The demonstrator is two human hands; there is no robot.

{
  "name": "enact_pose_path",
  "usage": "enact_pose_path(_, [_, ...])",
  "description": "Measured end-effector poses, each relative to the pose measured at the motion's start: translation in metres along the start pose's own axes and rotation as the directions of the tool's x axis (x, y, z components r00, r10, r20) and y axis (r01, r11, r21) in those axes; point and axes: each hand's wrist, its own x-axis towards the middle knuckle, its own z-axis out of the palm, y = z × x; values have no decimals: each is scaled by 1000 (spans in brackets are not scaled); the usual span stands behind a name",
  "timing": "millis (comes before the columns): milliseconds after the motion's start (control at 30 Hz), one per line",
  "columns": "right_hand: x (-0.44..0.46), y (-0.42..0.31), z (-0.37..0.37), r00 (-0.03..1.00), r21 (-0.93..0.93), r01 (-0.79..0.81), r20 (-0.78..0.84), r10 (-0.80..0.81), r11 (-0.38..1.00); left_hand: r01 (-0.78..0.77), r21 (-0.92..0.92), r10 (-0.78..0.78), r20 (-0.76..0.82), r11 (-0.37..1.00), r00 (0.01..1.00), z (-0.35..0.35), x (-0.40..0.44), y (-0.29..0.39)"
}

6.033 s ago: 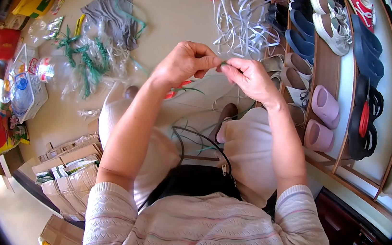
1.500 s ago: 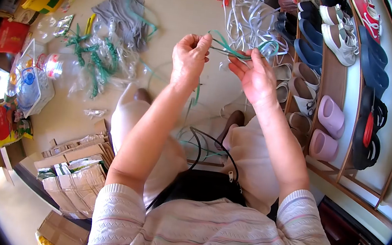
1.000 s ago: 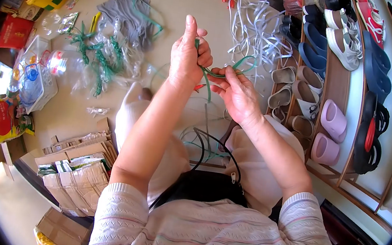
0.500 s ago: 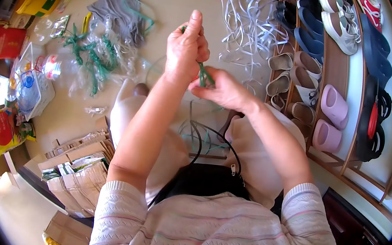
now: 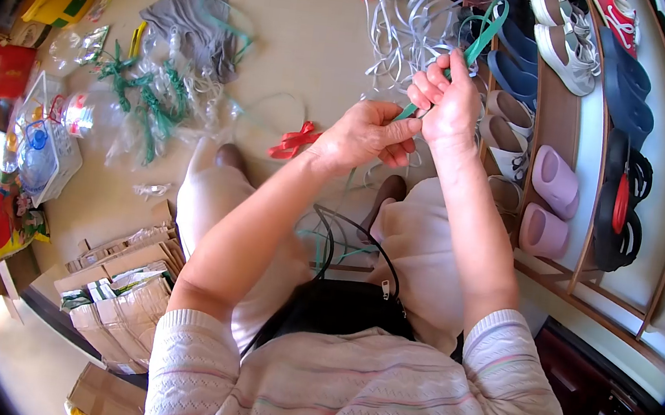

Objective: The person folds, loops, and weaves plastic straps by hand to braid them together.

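My left hand (image 5: pixel 364 136) is closed on a green ribbon (image 5: pixel 483 40), thumb pressed over the fingers. Just up and to the right, my right hand (image 5: pixel 453 102) grips the same ribbon, and a loop of it sticks out above the fist. The two hands are close together, and a short piece of ribbon shows between them. A red ribbon bundle (image 5: pixel 295 139) lies on the floor left of my left hand. Beyond my hands is a pile of white ribbons (image 5: pixel 402 31). More green strands (image 5: pixel 319 235) lie between my legs near a black bag (image 5: pixel 329 305).
Shoes stand on a rack (image 5: pixel 554 122) at the right. Knotted green ribbon (image 5: pixel 151 105) with clear plastic, a grey cloth (image 5: pixel 197 24), a plastic bottle (image 5: pixel 84 115) and a white basket (image 5: pixel 58 164) are at the left. Flattened cardboard (image 5: pixel 123 319) is at the lower left.
Both hands have moved right, with my right hand now higher than my left. The ribbon loop now rises above my right hand, and the red bundle has come into clear view.
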Motion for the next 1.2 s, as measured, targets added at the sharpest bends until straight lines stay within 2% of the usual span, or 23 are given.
enact_pose_path(67, [1, 2, -3, 1000, 19, 20, 12, -20, 1000, 22, 40, -19, -60, 999, 998, 4, 0, -1])
enact_pose_path(167, [0, 9, 4, 992, -21, 88, -93, -90, 996, -40, -25, 36, -146, 999, 989, 2, 2, -4])
enact_pose_path(267, [-3, 18, 7, 989, -183, 128, -56, -140, 975, -184, -182, 124, -297, 966, 947, -11, 6, -6])
enact_pose_path(367, [-11, 32, 8, 996, -305, 59, -45, -76, 951, -348, -250, 197, -479, 903, 856, -24, 5, 9])
enact_pose_path(400, [-16, 36, 8, 999, -366, 19, -21, -29, 930, -392, -291, 213, -496, 873, 842, -27, 4, 13])
enact_pose_path(500, [-24, 53, 9, 1000, -442, 3, 15, 4, 897, -449, -527, 137, -527, 722, 838, -41, 4, 15])
enact_pose_path(600, [-34, 57, 22, 992, -557, 110, 110, -58, 823, -482, -562, 120, -559, 672, 820, -50, 4, 12])
enact_pose_path(633, [-32, 61, 25, 950, -582, 298, 256, -178, 757, -503, -559, 127, -576, 659, 807, -51, 5, 12])
enact_pose_path(700, [-26, 72, 25, 761, -538, 640, 541, -357, 549, -477, -596, 65, -580, 645, 812, -57, 4, 16])
enact_pose_path(733, [-25, 80, 18, 745, -669, 664, 556, -370, 334, -465, -615, 34, -580, 637, 814, -59, 3, 17])
enact_pose_path(833, [-33, 70, 21, 549, -611, 758, 787, -283, -227, -424, -670, -36, -558, 609, 829, -61, -7, 29])
enact_pose_path(867, [-38, 66, 23, 559, -606, 762, 793, -242, -227, -452, -621, -46, -619, 640, 784, -57, -10, 33])
enact_pose_path(967, [-46, 55, 26, 553, -568, 790, 823, -131, -232, -498, -539, 76, -624, 679, 778, -68, -9, 29])
enact_pose_path(1000, [-39, 50, 23, 471, -500, 842, 864, -177, -204, -525, -573, 48, -645, 629, 762, -66, -11, 36])
enact_pose_path(1033, [-34, 42, 14, 535, -558, 813, 829, -165, -168, -545, -479, 112, -672, 688, 732, -63, -14, 41])
enact_pose_path(1067, [-33, 34, 10, 773, -726, 633, 614, -163, 268, -559, -380, 177, -689, 737, 702, -60, -17, 45])
enact_pose_path(1100, [-31, 26, 7, 930, -710, 300, 367, -28, 638, -568, -278, 244, -697, 774, 674, -57, -17, 45])
enact_pose_path(1133, [-24, 20, 5, 943, -615, 187, 331, 36, 766, -576, -249, 285, -678, 779, 677, -54, -12, 42])
enact_pose_path(1200, [-28, 34, 5, 908, -574, 70, 375, 186, 816, -554, -223, 304, -646, 802, 700, -39, -5, 37])
